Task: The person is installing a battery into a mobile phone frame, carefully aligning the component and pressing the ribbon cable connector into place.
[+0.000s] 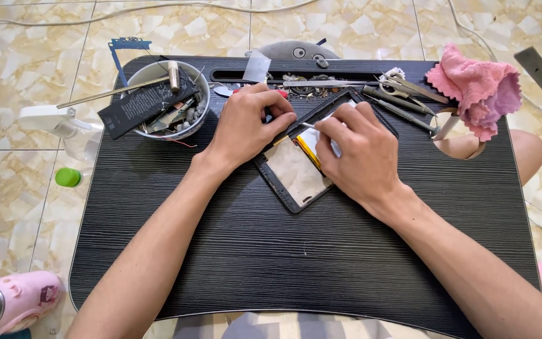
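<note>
An opened phone body (296,172) with a black frame lies tilted in the middle of a black lap desk (283,251). Its inside shows a pale panel and a yellow strip. My left hand (246,122) rests on the phone's upper left edge with its fingers curled against it. My right hand (356,150) covers the phone's right half and pinches a thin metal tool (308,125) whose tip points into the phone. Both forearms reach in from the bottom of the view.
A white bowl (199,81) at the back left holds a black flat battery (148,107), a small hammer and scraps. Scissors (403,85), screwdrivers (403,110) and a metal ruler lie along the back edge. A pink cloth (478,88) sits at the back right.
</note>
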